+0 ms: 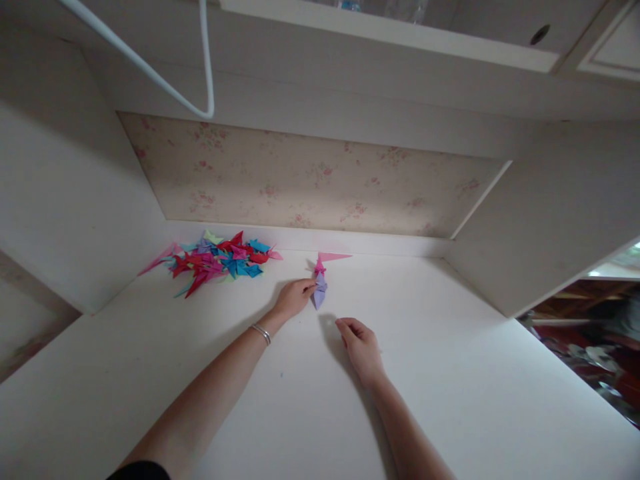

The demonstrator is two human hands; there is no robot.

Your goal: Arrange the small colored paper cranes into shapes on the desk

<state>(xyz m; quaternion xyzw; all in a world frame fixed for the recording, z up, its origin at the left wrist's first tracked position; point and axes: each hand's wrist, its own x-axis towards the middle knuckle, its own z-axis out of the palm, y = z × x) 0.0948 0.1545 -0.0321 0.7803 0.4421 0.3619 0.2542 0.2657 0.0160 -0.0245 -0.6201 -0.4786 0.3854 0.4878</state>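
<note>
My left hand pinches the edge of a light purple folded paper crane near the middle of the white tabletop. Directly behind that crane, and touching or overlapping it, is a pink paper crane with a long pink point stretching to the right. Closer to me and to the right, my right hand hovers above the surface, its thumb and fingertips pressed together. Whether anything small sits between those fingertips cannot be seen.
A heap of colourful folded paper cranes lies at the back left against the wall. White side panels flank the tabletop, and a shelf overhangs it. A white cable dangles at the upper left.
</note>
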